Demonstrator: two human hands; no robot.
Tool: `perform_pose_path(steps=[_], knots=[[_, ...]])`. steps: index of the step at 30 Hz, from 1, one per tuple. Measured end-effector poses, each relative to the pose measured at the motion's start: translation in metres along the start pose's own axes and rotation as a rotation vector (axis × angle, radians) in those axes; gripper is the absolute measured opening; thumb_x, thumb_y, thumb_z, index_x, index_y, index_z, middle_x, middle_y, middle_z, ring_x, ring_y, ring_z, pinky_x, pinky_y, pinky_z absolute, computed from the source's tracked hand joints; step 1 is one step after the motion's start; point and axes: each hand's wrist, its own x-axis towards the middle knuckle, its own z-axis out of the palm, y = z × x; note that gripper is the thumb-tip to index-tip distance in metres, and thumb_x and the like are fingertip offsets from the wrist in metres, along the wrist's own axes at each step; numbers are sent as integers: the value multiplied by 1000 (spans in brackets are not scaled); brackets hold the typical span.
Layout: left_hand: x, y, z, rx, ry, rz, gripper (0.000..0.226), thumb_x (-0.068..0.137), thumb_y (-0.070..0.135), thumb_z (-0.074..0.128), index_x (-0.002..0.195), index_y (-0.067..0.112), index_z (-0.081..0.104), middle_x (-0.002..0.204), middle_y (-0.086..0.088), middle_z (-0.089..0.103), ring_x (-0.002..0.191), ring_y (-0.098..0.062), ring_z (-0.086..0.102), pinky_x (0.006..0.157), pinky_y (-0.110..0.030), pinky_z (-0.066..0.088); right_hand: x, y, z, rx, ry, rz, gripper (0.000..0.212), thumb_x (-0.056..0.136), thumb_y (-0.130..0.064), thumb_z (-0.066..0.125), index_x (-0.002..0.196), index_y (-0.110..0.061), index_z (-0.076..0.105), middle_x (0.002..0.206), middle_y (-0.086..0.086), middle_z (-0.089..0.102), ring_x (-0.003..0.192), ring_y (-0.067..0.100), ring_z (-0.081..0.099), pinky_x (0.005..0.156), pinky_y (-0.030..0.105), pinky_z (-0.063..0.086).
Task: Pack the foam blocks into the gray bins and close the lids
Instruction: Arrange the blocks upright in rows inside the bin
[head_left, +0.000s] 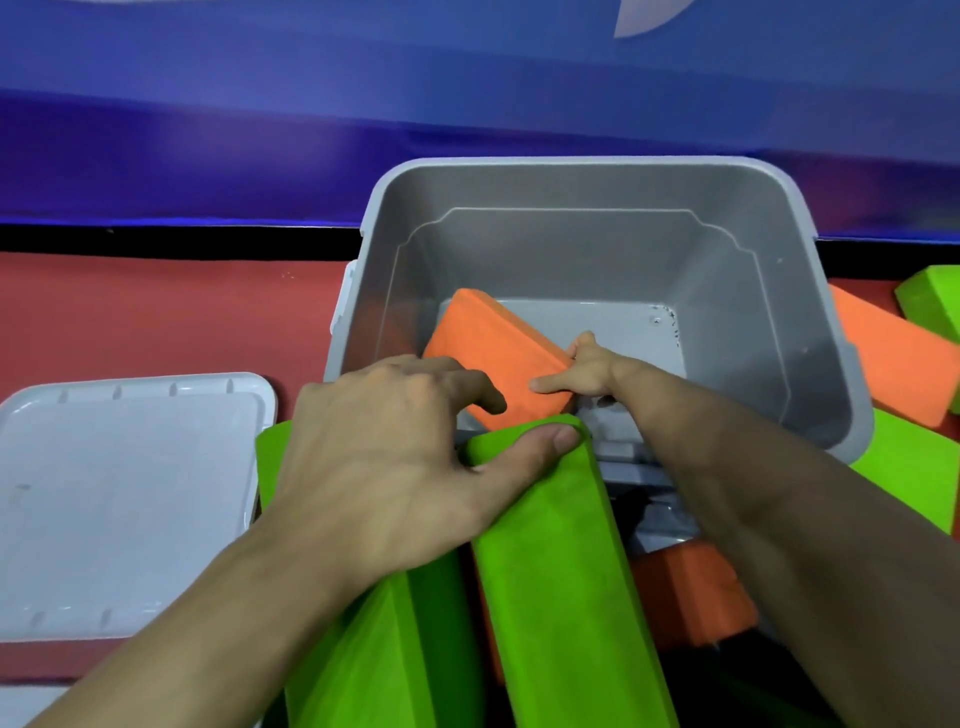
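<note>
I am working at the gray bin (597, 244), which is sitting open on the red floor (156, 322) against the blue wall padding (311, 130). My right hand (587, 371) is reaching down inside it, and its grip is pinching the near corner of an orange foam block (488, 348); thumb on the far edge, forefinger stretched along the near face. That block is lying tilted against the bin's left wall, and I judge I am steadying it so it settles flat and leaves room beside it.

My left hand (395, 457) is at the bin's near rim, its grip curling over the top end of a long green foam block (550, 571), thumb pressing on the block's end and fingers bending over the far side. I am holding it there, I think, to tip it over the rim next.

Counting: one bin in view, with one block inside. One pale gray lid (119, 499) is lying flat to the left of the bin, off so the opening is free. A second green block (363, 654) is standing under my left wrist. To the right of the bin are two orange pieces and two green ones, partly hidden; how many more are lying beneath, I cannot tell. Packing looks barely begun.
</note>
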Motion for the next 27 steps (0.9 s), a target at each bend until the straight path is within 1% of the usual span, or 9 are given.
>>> perform_pose_path(steps=[6,12,14,16,18,21,23,25,27], knots=[[0,0,-4,11,47,-21,76,70,95,21,97,44,70,94,23,69,99,-1,64,70,-29,46,-42,-15,-14,172,273,-160,80,67,-57,88,115,-22,35,120,5,60,104,26,60,93,44,51],[-14,2,-6,-61,123,71,51,86,80,44,113,43,67,107,22,69,106,-3,63,62,-26,32,-189,-19,-59,435,646,-207,75,69,-69,77,111,-25,32,116,2,61,100,27,63,89,46,51],[-25,0,-6,-106,162,148,41,93,68,47,116,41,67,111,18,67,106,-9,63,70,-27,38,-250,-5,-67,535,712,-199,73,75,-63,78,113,-20,33,115,1,58,100,24,62,90,43,49],[-39,-2,-4,-130,169,154,44,97,61,36,116,37,68,113,14,66,109,-16,62,94,-36,40,-311,15,-66,564,778,-187,74,74,-64,78,113,-19,34,115,2,57,101,24,61,91,39,47],[-56,2,-3,-112,117,73,56,97,61,23,125,36,63,126,9,62,125,-18,54,117,-46,23,-362,38,-58,529,769,-144,72,78,-60,78,115,-18,33,113,5,59,97,26,61,82,34,42],[-86,14,-14,-85,-40,-118,67,94,75,28,151,40,37,164,-2,23,153,-24,14,120,-60,-4,-417,68,-43,449,723,-82,69,83,-55,76,117,-16,31,115,7,55,98,25,57,79,31,36],[-105,23,-25,-184,-166,-230,81,87,81,39,157,43,22,169,0,0,155,-25,-3,118,-68,-2,-435,88,-31,444,696,-62,70,83,-54,76,116,-14,28,120,6,52,109,26,58,89,34,42],[-125,30,-30,-285,-217,-305,94,79,87,43,158,40,22,169,-3,-5,155,-26,-7,119,-67,5,-442,114,-17,422,591,-3,76,81,-57,77,116,-11,28,124,6,51,117,27,58,101,42,47],[-144,34,-27,-338,-207,-359,99,75,87,46,158,35,26,168,-7,-5,155,-28,-7,120,-64,9,-445,138,-1,405,421,96,103,65,-72,80,127,-3,36,131,6,55,115,26,61,104,46,50]])
